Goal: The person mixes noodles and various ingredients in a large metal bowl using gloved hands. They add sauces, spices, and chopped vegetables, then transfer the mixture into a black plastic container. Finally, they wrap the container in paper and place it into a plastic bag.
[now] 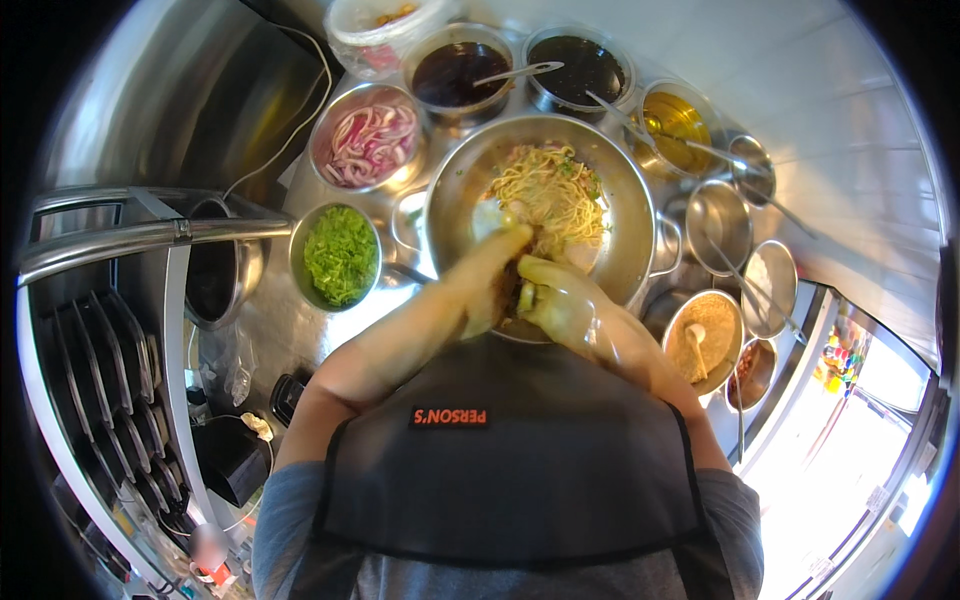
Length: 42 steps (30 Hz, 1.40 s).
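Observation:
A wide two-handled steel pan (637,195) stands in front of me. Yellow noodles (559,187) with green and brown bits lie in it. Both my left hand (499,262) and my right hand (559,296) are over its near side, close together and blurred by motion. A clear plastic glove covers the right one, its fingers curled. The left fingers reach toward the noodles. Something dark shows between the hands; I cannot tell what it is or whether either hand grips it.
Left of the pan stand bowls of sliced red onion (371,146) and chopped lettuce (341,255). Behind are two tubs of dark sauce (459,73) (577,67). Yellow oil (675,131), a bowl of tan powder (705,330) and long-handled ladles stand right. A metal rail (157,236) projects at left.

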Tool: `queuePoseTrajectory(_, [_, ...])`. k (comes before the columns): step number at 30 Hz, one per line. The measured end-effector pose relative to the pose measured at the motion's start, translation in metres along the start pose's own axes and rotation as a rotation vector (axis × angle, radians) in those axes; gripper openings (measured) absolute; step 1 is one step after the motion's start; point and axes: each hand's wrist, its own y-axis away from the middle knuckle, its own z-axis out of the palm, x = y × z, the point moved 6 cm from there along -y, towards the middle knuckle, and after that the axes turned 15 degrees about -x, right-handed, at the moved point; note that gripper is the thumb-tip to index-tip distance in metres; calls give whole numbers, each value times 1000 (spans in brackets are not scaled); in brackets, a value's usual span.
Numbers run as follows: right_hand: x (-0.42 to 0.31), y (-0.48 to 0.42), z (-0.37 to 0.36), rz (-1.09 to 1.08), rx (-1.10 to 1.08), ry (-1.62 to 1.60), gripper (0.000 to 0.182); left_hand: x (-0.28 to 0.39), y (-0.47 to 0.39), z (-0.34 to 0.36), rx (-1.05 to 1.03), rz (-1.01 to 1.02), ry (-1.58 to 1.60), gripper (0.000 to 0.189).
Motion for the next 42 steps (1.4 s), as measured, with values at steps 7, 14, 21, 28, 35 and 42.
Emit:
queuePoseTrajectory(7, [-4, -5, -8, 110, -118, -559, 35, 80, 30, 9, 216, 358, -290, 44])
queuePoseTrajectory(14, [-102, 53, -30, 89, -436, -579, 45, 81, 40, -21, 295, 606, -650, 48])
queuePoseTrajectory(21, [-28, -3, -69, 274, -113, -182, 47, 74, 37, -15, 333, 469, -332, 55])
queuePoseTrajectory(28, [13, -59, -92, 319, 128, -50, 49, 92, -5, -12, 316, 557, -433, 43])
queuePoseTrajectory(35, [36, 101, -41, 521, 87, 154, 51, 88, -3, 24, 93, 427, -336, 50])
queuePoseTrajectory(42, [56, 168, -22, 671, 116, 168, 54, 41, -27, -21, 260, 43, -56, 50])
